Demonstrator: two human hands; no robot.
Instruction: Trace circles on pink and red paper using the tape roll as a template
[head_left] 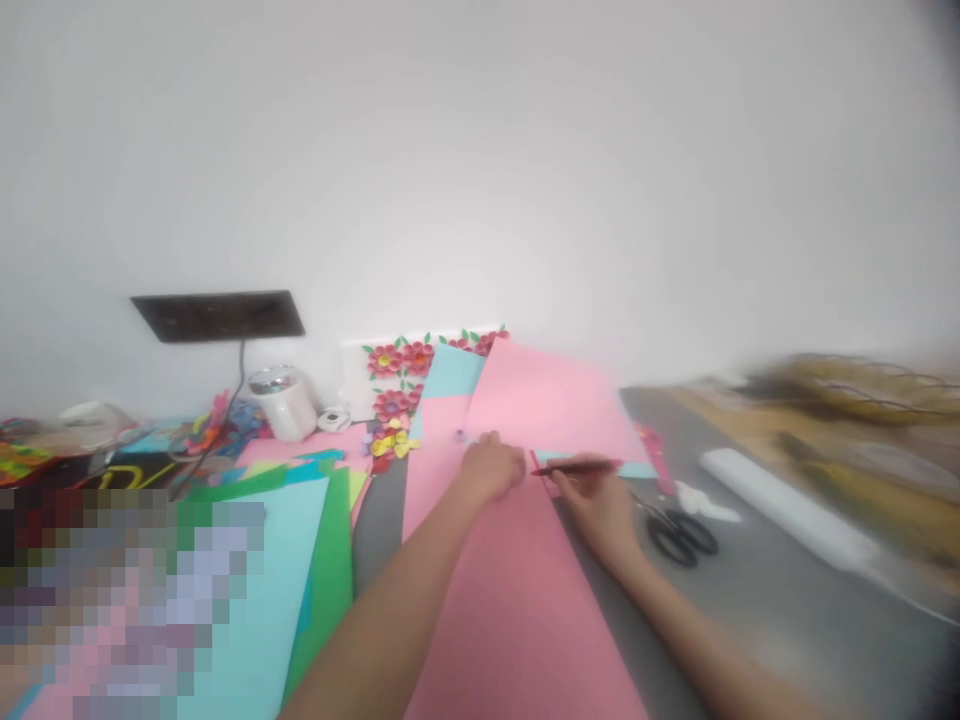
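Fingers of the left hand [491, 468] curl, pressing down the pink sheet [510, 590] on the grey table [757, 590]; the right hand [598, 503] pinches a red pen [574, 466]. Green and blue sheets [300, 560] lie left, black scissors [679, 535] just right.

Two hands at centre frame: left hand [491, 467], right hand [596, 505]. One dark pen [574, 466] in the right hand's fingers. One pair of black scissors [679, 535] right of centre. One white roll [787, 510] at right. One white jar [285, 400] left of centre. One dark wall socket plate [217, 315] at upper left. One flower-decorated white card [401, 370] at middle. Two pink sheets: a long one [517, 610] at bottom centre, another [547, 400] above it. Several more blue and green sheets at lower left, count unclear.
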